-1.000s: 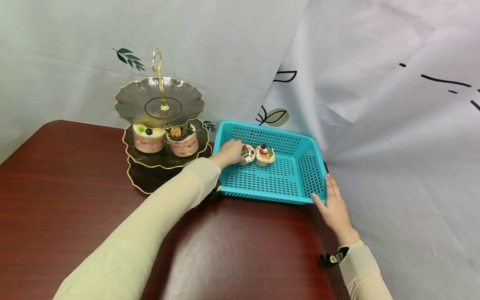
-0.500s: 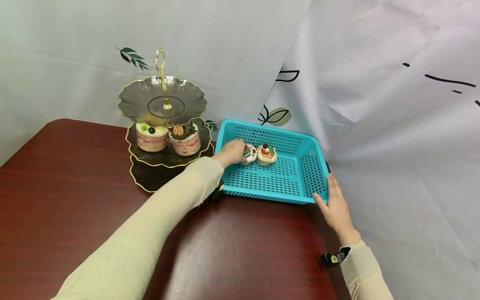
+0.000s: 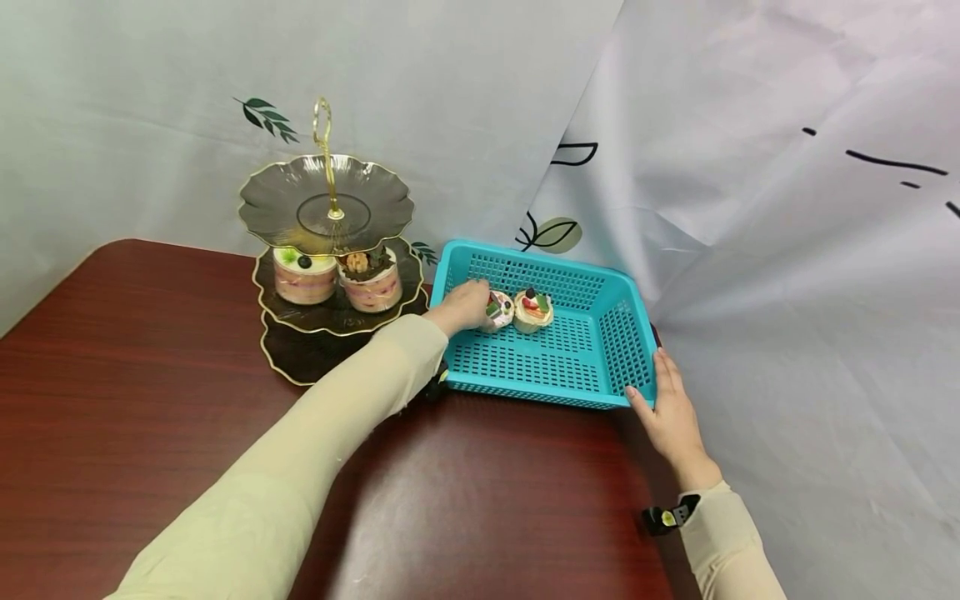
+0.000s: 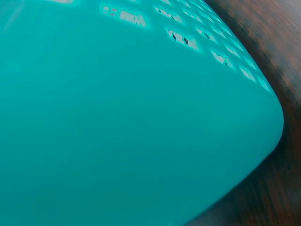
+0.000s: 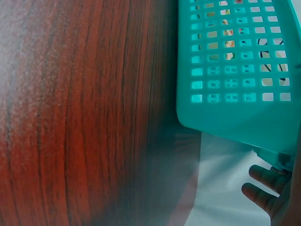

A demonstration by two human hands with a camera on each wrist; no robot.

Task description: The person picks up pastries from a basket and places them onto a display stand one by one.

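My left hand (image 3: 467, 305) reaches into the turquoise plastic basket (image 3: 538, 397) and pinches a cupcake (image 3: 500, 312) with white topping by its left side; the fingertips are mostly hidden. A second cupcake (image 3: 533, 308), topped with fruit, sits against it on the right. At the basket's front right corner rests my right hand (image 3: 670, 421), fingers straight along the outer side and thumb on the rim. In the right wrist view some fingers (image 5: 261, 195) extend below the basket corner. The left wrist view shows only the basket's outer wall (image 4: 141, 132) and table.
A tiered stand (image 3: 322, 193) with a gold handle stands left of the basket. Its middle plate carries a layered cake (image 3: 303, 285) and another cake topped with a walnut (image 3: 372, 287). A dark red wooden table (image 3: 480, 500) lies beneath; pale cloth (image 3: 787, 275) hangs behind and right.
The head view has shifted slightly. Both hands, the cupcakes and the basket otherwise stay in place.
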